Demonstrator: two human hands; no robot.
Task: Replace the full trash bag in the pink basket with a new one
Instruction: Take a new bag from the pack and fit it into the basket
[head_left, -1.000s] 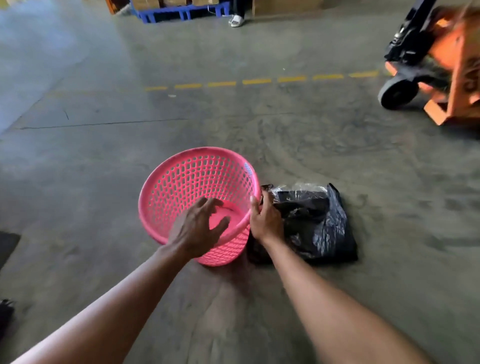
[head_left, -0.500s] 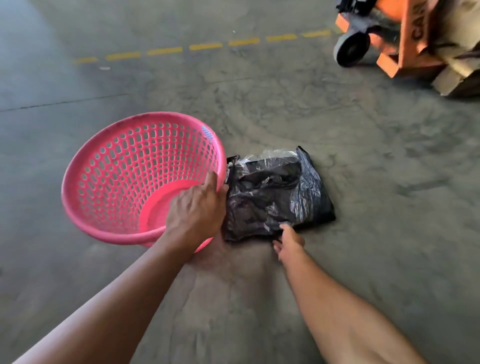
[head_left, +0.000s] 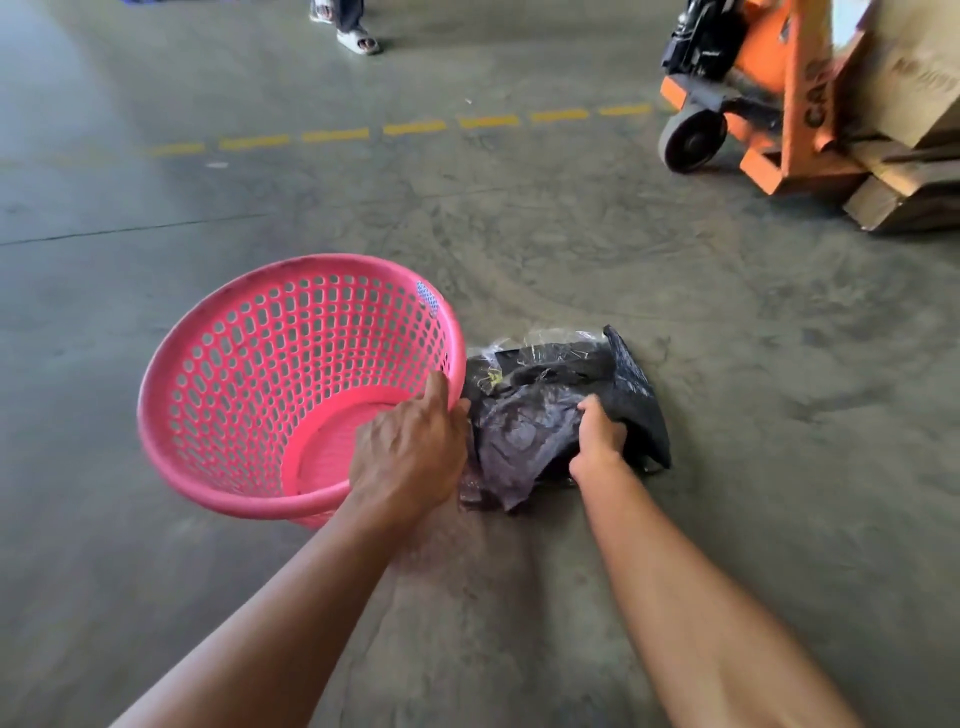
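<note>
The pink basket (head_left: 249, 384) stands on the concrete floor, tilted toward me, with nothing inside it. My left hand (head_left: 410, 457) grips its near right rim. Just right of the basket lies a pack of black trash bags (head_left: 524, 431) in a clear wrapper. My right hand (head_left: 597, 436) is closed on the black plastic in the middle of that pack, pulling a fold of it up. No full trash bag is in view.
An orange pallet jack (head_left: 769, 104) with cardboard boxes (head_left: 914, 78) on a wooden pallet stands at the back right. A dashed yellow line (head_left: 415, 127) crosses the floor. A person's sandalled foot (head_left: 358, 41) is at the top edge.
My right hand moved from the pack's near edge onto its middle and closed on the black plastic. My left hand stayed on the basket rim. The view shifted slightly.
</note>
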